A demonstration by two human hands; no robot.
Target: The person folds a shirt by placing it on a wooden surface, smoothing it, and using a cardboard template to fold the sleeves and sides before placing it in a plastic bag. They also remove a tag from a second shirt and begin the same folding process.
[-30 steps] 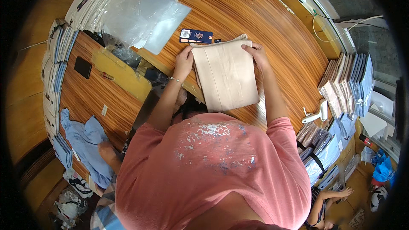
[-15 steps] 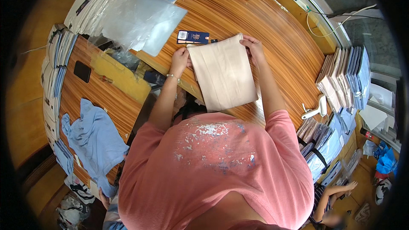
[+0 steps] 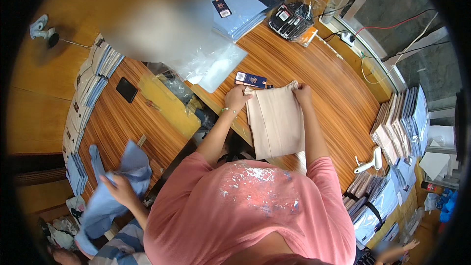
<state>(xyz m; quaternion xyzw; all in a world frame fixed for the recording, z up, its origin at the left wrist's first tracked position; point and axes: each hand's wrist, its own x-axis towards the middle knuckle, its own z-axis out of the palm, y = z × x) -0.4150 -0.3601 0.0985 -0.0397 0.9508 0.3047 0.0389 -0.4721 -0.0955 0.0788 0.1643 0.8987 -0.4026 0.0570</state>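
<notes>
A folded beige garment (image 3: 277,122) lies on the wood-grain table in front of me. My left hand (image 3: 238,99) pinches its far left corner, fingers closed on the cloth. At the far right corner, my right hand (image 3: 303,95) grips the fabric, which bunches slightly at the fingertips. Just beyond the far edge lies a navy hang tag (image 3: 251,79) with a white label, close to my left hand. The garment's near end reaches almost to my pink shirt.
Clear plastic bags (image 3: 216,66) and folded light-blue shirts (image 3: 238,10) lie far left. Wrapped garments (image 3: 387,127) and a white tag gun (image 3: 369,161) stand right. A phone (image 3: 126,90) rests on the left table. There a co-worker's hand (image 3: 120,189) holds a blue garment (image 3: 105,211).
My view has shifted, so the table appears lower and further right. Both hands stay at the garment's far corners, where the cloth is now more bunched. The co-worker has lifted the blue garment.
</notes>
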